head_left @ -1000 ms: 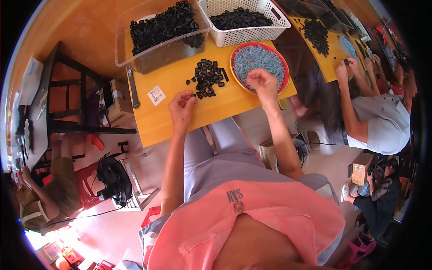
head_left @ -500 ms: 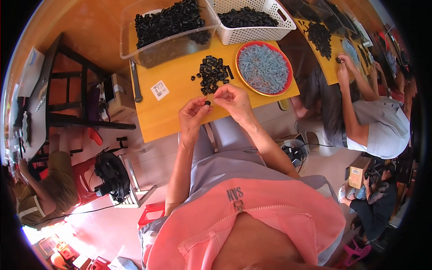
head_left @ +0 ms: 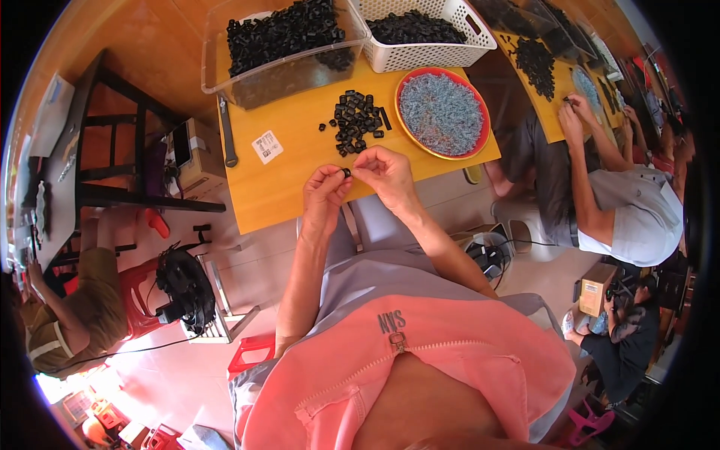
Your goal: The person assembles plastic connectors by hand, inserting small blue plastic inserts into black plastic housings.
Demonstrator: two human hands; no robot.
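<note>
Over the table's near edge, my left hand [head_left: 322,193] pinches a small black plastic piece [head_left: 346,172] between thumb and fingertips. My right hand [head_left: 388,178] meets it from the other side, fingers pinched together at the piece; whatever they hold is too small to make out. Just beyond my hands lies a loose pile of similar black plastic pieces [head_left: 356,118], with a flat black strip [head_left: 385,118] at its right. To the right of the pile is a round red and yellow tray [head_left: 488,126] heaped with small silvery-blue metal pieces [head_left: 440,112] that look like screws.
A clear bin [head_left: 292,90] and a white perforated basket [head_left: 420,58], both full of black pieces, stand at the back of the yellow table [head_left: 289,191]. A dark bar-shaped tool [head_left: 227,133] and a white label [head_left: 267,147] lie left. A co-worker [head_left: 607,195] sits at the right.
Both hands have drawn slightly closer together, the right one shifting a little down and left toward the black piece. The left still pinches it.
</note>
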